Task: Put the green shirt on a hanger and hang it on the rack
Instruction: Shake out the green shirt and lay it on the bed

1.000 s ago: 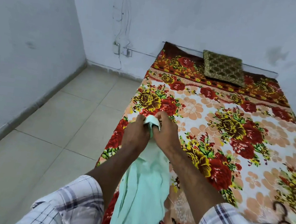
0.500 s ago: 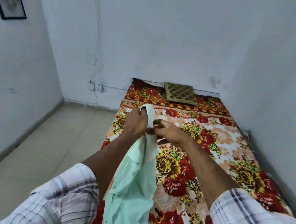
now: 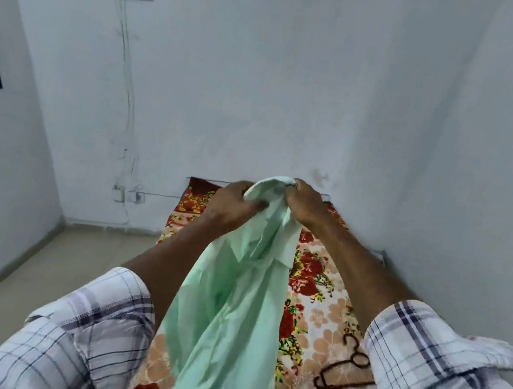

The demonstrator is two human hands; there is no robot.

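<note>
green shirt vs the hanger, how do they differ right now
The green shirt hangs in the air, held at its top by the left hand and right hand; the hanger lies flat on the bed, untouched. The shirt is pale and bunched; the hanger is dark and thin. They are not yet joined.

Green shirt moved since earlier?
Yes, green shirt went up: its top, gripped by left hand and right hand, now overlaps far end of bed.
</note>
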